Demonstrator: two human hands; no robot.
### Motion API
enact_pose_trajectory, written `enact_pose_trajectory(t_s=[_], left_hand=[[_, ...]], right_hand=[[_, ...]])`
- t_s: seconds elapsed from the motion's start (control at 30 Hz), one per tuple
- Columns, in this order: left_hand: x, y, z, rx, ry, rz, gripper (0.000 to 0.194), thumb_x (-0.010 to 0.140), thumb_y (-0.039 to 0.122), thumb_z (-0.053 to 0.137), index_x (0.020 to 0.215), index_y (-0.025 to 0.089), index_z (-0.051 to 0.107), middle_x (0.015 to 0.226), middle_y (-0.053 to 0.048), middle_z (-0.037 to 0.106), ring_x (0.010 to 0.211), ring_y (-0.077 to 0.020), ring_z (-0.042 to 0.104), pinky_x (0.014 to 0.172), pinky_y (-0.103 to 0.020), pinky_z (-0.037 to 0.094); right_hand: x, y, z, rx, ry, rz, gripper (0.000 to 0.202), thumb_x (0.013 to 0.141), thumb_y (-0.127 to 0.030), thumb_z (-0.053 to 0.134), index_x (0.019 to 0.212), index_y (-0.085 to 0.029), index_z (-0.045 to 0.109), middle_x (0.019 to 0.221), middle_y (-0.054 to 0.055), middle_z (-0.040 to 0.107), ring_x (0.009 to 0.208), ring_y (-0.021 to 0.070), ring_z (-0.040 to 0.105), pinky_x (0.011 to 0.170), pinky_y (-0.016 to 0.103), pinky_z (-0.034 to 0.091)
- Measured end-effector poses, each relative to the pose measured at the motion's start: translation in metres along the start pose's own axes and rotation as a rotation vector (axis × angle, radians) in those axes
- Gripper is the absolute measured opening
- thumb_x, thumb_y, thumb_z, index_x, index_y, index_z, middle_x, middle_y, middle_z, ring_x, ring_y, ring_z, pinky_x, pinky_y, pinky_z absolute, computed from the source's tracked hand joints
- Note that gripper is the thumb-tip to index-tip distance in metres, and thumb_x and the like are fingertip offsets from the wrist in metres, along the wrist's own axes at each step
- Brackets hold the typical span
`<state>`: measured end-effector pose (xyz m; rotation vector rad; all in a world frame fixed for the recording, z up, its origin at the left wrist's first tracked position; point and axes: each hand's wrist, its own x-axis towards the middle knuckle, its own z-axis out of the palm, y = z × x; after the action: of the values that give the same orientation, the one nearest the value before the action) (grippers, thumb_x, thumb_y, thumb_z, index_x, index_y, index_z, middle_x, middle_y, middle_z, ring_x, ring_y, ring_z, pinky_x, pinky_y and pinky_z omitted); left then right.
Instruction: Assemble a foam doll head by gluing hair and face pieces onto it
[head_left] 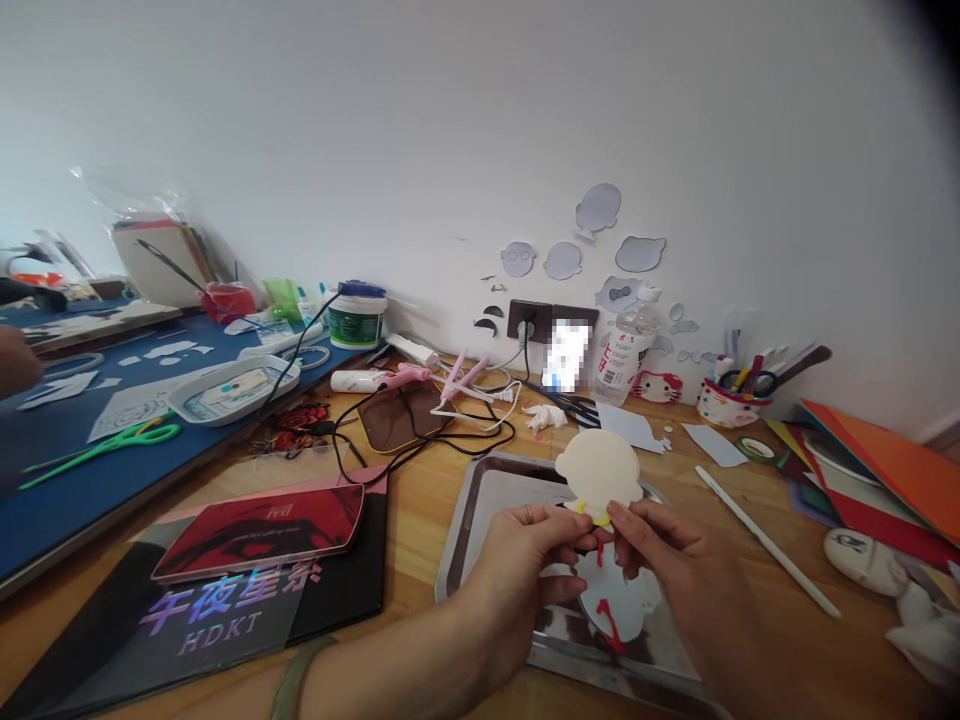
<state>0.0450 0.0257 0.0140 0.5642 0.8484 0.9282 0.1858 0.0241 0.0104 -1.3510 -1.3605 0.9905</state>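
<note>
My left hand [517, 565] and my right hand [664, 550] pinch the lower edge of a cream head-shaped cutout [598, 465] between thumbs and fingers. A yellow strip [598, 513] lies along that edge, by my fingertips. The cutout is held up above a metal tray [459, 520], with its round part away from me. Beneath my hands, a pale rounded piece [630, 600] rests in the tray, with a red strip [609, 628] on it. A small bit of red shows just under my fingers; its ends are hidden.
Behind the tray are crumpled tissue [545, 418], black scissors [581, 405], a plastic bottle [626, 345] and a blurred phone screen [568, 355]. A white stylus-like stick [765, 540] lies right. Black folders [330, 590] and cables [420, 450] are left. Another person's hand [16, 362] shows far left.
</note>
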Motion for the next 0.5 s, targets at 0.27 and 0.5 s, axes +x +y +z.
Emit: enact_pose_trajectory(t_s=[0.27, 0.5], left_hand=[[-0.0014, -0.0008, 0.0019, -0.002, 0.034, -0.010, 0.015, 0.059, 0.025, 0.065, 0.063, 0.012, 0.059, 0.066, -0.002, 0.054, 0.056, -0.0065, 0.041, 0.047, -0.016, 0.038], [-0.0011, -0.0014, 0.0007, -0.017, 0.019, -0.003, 0.015, 0.058, 0.025, 0.064, 0.064, 0.013, 0.059, 0.068, -0.001, 0.055, 0.059, -0.0072, 0.044, 0.049, -0.016, 0.039]], right_hand=[[0.0001, 0.0031, -0.0013, 0.095, -0.026, 0.049, 0.029, 0.071, -0.041, 0.058, 0.050, -0.021, 0.055, 0.048, -0.003, 0.049, 0.051, 0.0120, 0.044, 0.052, 0.023, 0.036], [0.0013, 0.0027, 0.0000, 0.091, -0.029, 0.057, 0.031, 0.072, -0.040, 0.057, 0.048, -0.020, 0.053, 0.048, -0.004, 0.049, 0.052, 0.0116, 0.044, 0.054, 0.023, 0.035]])
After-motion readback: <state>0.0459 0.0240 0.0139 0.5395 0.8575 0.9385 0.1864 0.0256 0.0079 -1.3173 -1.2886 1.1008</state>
